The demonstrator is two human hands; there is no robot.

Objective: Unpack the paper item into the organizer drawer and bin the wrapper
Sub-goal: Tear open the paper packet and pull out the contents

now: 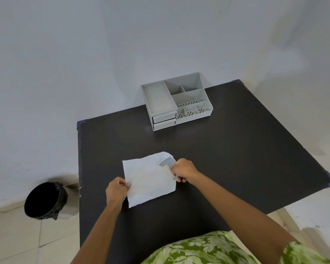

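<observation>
A white paper wrapper [148, 178] lies flat on the black table [236, 153] in front of me. My left hand [117, 190] pinches its left edge. My right hand [183, 170] grips the wrapper's right edge, where a small grey-white item [166, 162] shows in the torn upper right corner. The grey organizer [176, 101] stands at the table's far edge with two small drawers [164, 120] on its front left, both shut.
A black-lined bin [45, 200] stands on the tiled floor to the left of the table. A pale wall rises behind the organizer. Open compartments fill the organizer's top.
</observation>
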